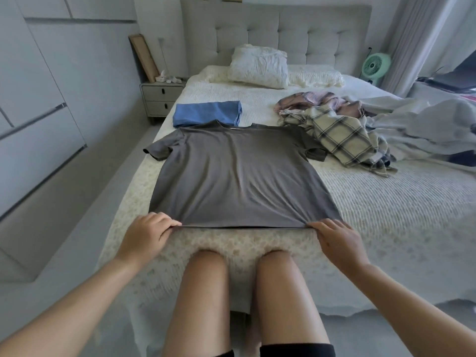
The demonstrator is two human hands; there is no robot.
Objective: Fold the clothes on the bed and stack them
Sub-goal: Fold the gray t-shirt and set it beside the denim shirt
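Observation:
A grey T-shirt (237, 173) lies spread flat on the bed (386, 207), collar away from me and both sleeves out to the sides. My left hand (148, 234) pinches the hem at its left corner. My right hand (337, 242) pinches the hem at its right corner, and the hem is stretched straight between them. A folded blue garment (207, 114) lies just beyond the collar on the left. A crumpled pile with a cream plaid piece (342, 135) and a pink plaid piece (316, 101) sits to the right of the shirt.
A grey crumpled blanket (422, 124) covers the bed's right side. Pillows (260, 67) lean at the headboard. A nightstand (159, 99) stands to the left of the bed, a green fan (376, 65) to the right. My knees press against the bed's foot.

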